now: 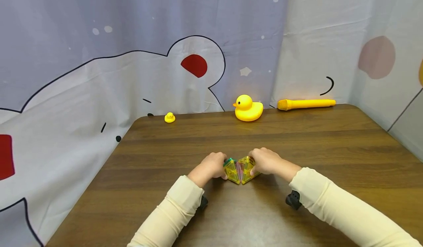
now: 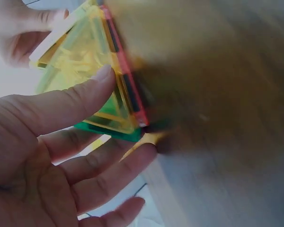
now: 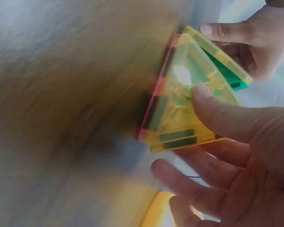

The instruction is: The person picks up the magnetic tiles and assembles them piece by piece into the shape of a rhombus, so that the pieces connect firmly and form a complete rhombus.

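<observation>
Close together near the table's middle, both hands work on a small cluster of translucent magnetic tiles. My left hand (image 1: pixel 214 165) pinches a yellow triangular tile (image 1: pixel 232 171) together with a green tile (image 2: pixel 109 133), thumb on the yellow face and fingers behind. On the other side, my right hand (image 1: pixel 267 161) pinches another pair of yellow triangular tiles (image 3: pixel 177 101), its thumb pressed on the near face. Both pairs stand slanted, with a V-shaped gap between their upper parts. A pink-red tile (image 2: pixel 128 71) lies flat under them along their lower edges.
At the table's (image 1: pixel 148 158) back edge sit a small yellow duck (image 1: pixel 170 118), a larger yellow duck (image 1: pixel 248 109) and a yellow toy microphone (image 1: pixel 307 104). A patterned curtain (image 1: pixel 99 85) hangs behind them. Dark wrist devices (image 1: pixel 293 200) show below the cuffs.
</observation>
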Demonstrator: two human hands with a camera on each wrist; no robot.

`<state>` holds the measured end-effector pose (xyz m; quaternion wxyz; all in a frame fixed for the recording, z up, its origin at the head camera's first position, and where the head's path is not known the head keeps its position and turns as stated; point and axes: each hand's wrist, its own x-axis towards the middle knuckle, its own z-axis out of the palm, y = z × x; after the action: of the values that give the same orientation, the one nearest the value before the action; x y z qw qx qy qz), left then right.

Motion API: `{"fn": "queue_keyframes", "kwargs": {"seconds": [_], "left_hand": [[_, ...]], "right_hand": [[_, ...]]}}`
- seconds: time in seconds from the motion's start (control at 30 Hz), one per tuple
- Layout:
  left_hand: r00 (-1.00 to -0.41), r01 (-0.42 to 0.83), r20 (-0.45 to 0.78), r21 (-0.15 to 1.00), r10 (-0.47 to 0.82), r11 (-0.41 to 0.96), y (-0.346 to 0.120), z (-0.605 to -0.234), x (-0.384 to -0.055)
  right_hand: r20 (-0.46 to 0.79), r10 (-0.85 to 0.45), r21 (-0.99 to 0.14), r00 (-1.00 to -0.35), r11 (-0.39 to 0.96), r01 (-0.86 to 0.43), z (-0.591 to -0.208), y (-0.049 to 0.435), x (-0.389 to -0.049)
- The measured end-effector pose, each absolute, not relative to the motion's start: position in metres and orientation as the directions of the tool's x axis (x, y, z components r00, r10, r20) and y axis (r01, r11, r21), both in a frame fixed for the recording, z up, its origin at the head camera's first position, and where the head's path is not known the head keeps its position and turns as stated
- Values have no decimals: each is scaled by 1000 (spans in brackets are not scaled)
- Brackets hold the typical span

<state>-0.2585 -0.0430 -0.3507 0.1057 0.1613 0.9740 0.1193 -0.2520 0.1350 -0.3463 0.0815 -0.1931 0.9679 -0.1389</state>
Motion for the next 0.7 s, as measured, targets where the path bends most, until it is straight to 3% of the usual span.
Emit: {"fn": "queue_keyframes", "kwargs": {"seconds": [0.7], "left_hand": [[-931, 255, -185, 283, 314, 925, -47, -353, -263]], "right_hand": [[-176, -355, -284, -918, 911, -298, -356, 143, -256]]}}
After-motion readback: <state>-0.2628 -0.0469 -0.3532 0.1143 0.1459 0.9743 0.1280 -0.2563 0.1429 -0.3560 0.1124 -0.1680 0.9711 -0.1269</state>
